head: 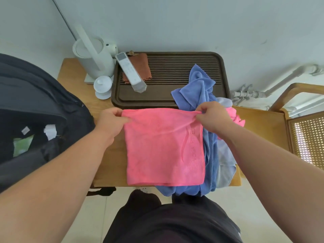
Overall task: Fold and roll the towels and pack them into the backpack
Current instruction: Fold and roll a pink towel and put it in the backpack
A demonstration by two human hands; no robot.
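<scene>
A pink towel [161, 148] hangs folded in front of me over the wooden table [108, 165]. My left hand [110, 121] pinches its top left corner. Its top right corner is pinched by my right hand [213, 116]. Behind and to the right of it lies a heap of towels: a blue towel [198, 88], a pale grey towel [224, 165] and a bit of another pink towel [238, 118]. The dark backpack [35, 109] stands open at the left, with a green item [22, 146] inside.
A dark slatted tray [175, 71] sits at the back of the table, holding a white remote [130, 72] and a brown cloth [142, 65]. A white kettle [94, 57] and a white lidded cup [102, 86] stand back left. A wicker chair [305, 137] is at the right.
</scene>
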